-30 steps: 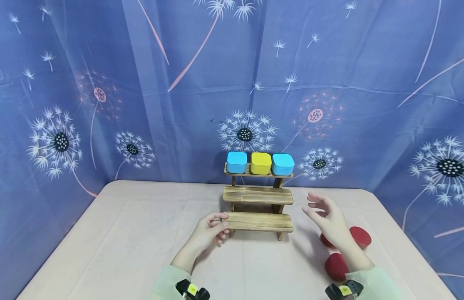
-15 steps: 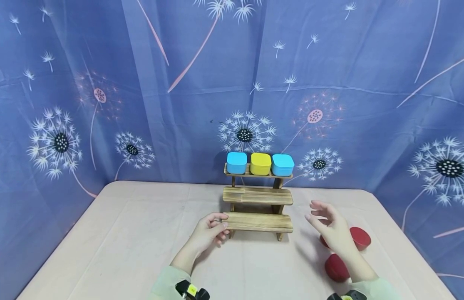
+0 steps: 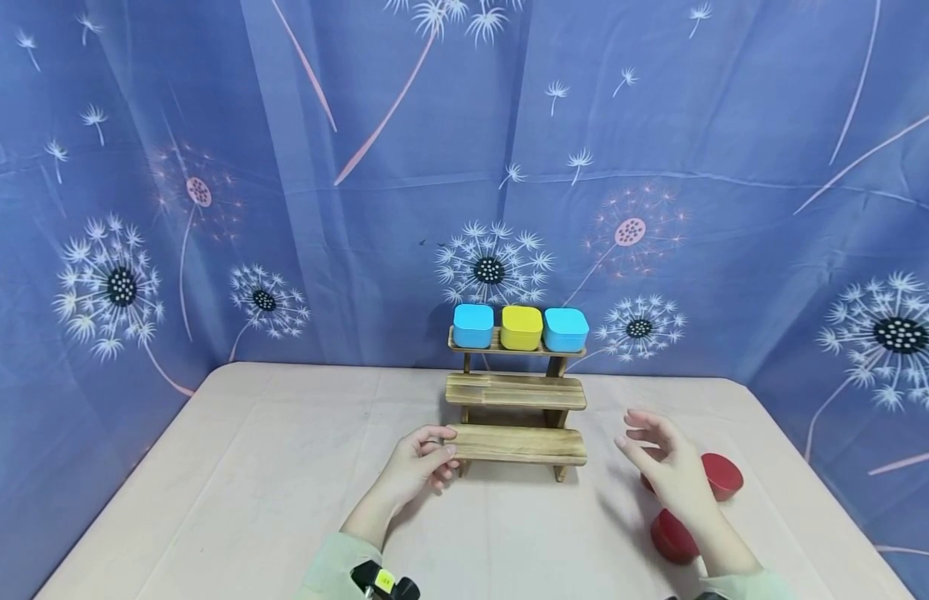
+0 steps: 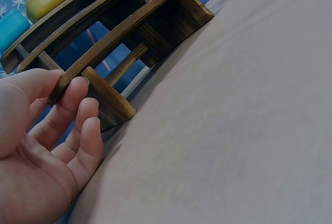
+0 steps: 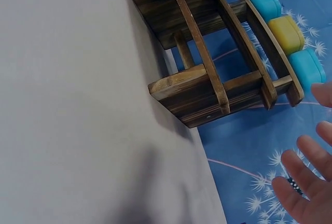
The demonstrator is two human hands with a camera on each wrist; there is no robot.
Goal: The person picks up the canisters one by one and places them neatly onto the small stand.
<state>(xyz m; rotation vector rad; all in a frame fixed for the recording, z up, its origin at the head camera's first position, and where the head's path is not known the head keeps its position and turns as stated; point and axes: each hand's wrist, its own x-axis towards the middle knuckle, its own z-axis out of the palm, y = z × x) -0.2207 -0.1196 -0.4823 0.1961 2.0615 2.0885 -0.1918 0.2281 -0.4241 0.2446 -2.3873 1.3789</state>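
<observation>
A three-tier wooden shelf stand [image 3: 516, 392] stands near the middle of the table. My left hand [image 3: 415, 462] pinches the left end of its lowest board between thumb and fingers, which the left wrist view shows close up. On the top tier sit a blue box [image 3: 473, 326], a yellow box [image 3: 521, 327] and another blue box [image 3: 565, 330] in a row. To the right of the stand my right hand [image 3: 674, 467] hovers above the table, fingers loosely bent and holding nothing. Beneath and beside it lie red boxes [image 3: 722, 476], one partly hidden behind the hand.
A nearer red box [image 3: 672, 537] lies beside the right forearm. The table [image 3: 232, 500] has a pale cloth. A blue curtain [image 3: 359, 250] with dandelion prints hangs behind the stand and at both sides.
My right hand has drawn back toward me and slightly right, away from the stand. My left hand keeps its hold on the lowest board, and the boxes have not moved.
</observation>
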